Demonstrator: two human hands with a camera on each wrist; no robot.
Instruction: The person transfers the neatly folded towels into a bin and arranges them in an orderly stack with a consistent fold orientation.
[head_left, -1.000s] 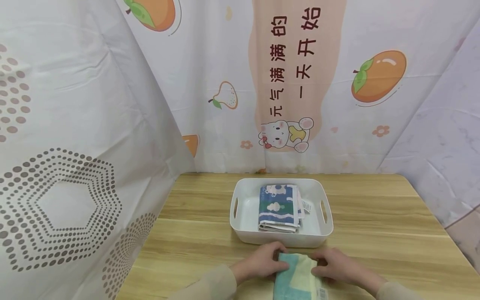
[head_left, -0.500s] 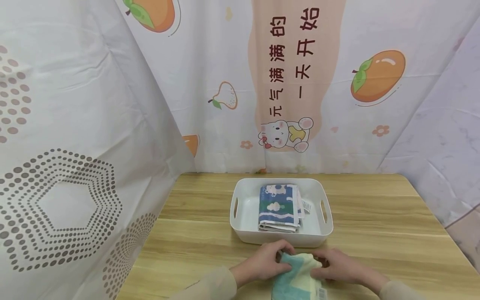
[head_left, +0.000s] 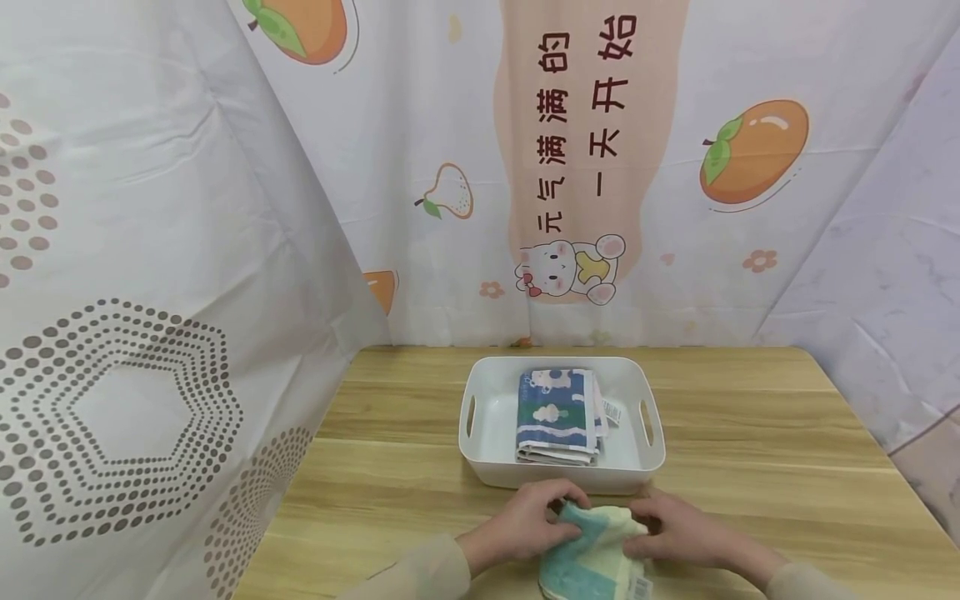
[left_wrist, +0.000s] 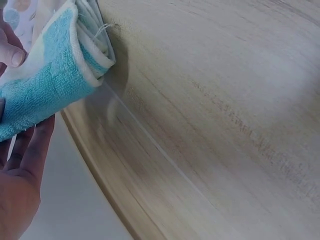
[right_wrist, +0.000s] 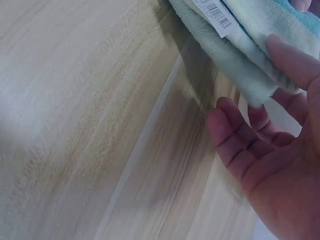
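Note:
A folded towel (head_left: 588,550), teal and pale yellow with a white barcode tag, is held between both hands at the near part of the table. My left hand (head_left: 531,521) grips its left far corner, thumb on top and fingers underneath, as the left wrist view shows on the teal terry cloth (left_wrist: 55,75). On the other side my right hand (head_left: 678,533) pinches the yellow edge. In the right wrist view the thumb presses the towel's top layers (right_wrist: 250,55), with the other fingers curled below. The towel's edge there is lifted off the wood.
Just beyond the hands stands a white plastic basket (head_left: 487,473) with handle slots. Inside lies a folded blue and green patterned towel (head_left: 555,417) with a tag. The wooden table (head_left: 750,433) extends to both sides, with printed curtains (head_left: 435,275) behind and at the left.
The towel's far edge has been raised and bent, and its near end now shows higher in the head view. Both hands keep their hold, with only slight shifts.

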